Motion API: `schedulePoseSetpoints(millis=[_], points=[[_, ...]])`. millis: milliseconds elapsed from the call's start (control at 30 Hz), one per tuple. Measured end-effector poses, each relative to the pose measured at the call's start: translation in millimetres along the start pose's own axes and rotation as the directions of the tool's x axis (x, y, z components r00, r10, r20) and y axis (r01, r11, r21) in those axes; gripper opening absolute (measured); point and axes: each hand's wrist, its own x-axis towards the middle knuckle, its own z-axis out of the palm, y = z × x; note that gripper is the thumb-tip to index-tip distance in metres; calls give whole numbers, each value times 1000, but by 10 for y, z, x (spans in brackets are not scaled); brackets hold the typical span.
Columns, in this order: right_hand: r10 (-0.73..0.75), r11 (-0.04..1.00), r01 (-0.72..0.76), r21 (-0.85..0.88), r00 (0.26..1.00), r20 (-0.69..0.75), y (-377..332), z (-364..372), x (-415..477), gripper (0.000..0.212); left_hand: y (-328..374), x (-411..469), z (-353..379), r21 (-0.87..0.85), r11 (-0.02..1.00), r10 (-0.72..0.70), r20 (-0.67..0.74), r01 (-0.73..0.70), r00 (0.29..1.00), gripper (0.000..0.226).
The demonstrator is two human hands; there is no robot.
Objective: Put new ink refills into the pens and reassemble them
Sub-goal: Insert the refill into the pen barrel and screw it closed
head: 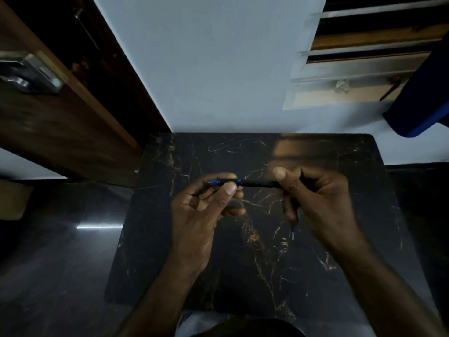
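Note:
A dark pen (257,183) with blue parts at its left end is held level above the black marble table (243,263). My left hand (206,210) pinches the blue left end between thumb and fingers. My right hand (315,203) grips the black barrel's right end. A thin refill (292,229) hangs down from under my right hand, its pale tip pointing at the tabletop. How the refill is held is hidden by the fingers.
A brown wooden door (60,117) with a metal latch (31,74) stands at the left. A white wall (218,69) rises behind the table, a louvred window (359,57) is at the upper right, and a blue cloth (422,93) hangs at the right edge.

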Motion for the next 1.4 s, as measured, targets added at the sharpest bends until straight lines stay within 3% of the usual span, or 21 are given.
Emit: schedulePoseSetpoints(millis=[267,333,500,667,800,933,1000,1233,1333,1400], points=[[-45,992,33,121,994,101,-115,241,220,33,178,241,-217,19,996,85,18,-85,996,16],[-52,994,42,104,994,97,-115,292,259,27,216,276,-268,16,996,84,13,-84,996,16],[-43,998,39,48,994,104,-126,382,304,38,300,377,-371,14,997,80,48,-81,996,16],[-51,997,47,58,995,86,-138,411,338,18,336,473,-450,27,997,68,45,-70,997,16],[-41,999,42,-10,998,55,-141,414,337,37,330,511,-456,25,998,59,79,-61,995,15],[-17,998,14,58,998,56,-172,440,313,32,341,529,-461,23,997,65,83,-67,994,15],[-45,996,42,72,998,40,-145,450,316,19,349,528,-470,23,997,69,89,-72,994,15],[-64,989,55,134,996,60,-204,473,310,41,387,474,-463,25,991,131,101,-134,986,16],[-101,989,94,110,993,54,-204,492,319,26,403,462,-478,44,984,164,112,-170,980,17],[-96,992,95,80,995,17,-186,500,326,31,393,451,-481,49,981,179,125,-186,976,17]])
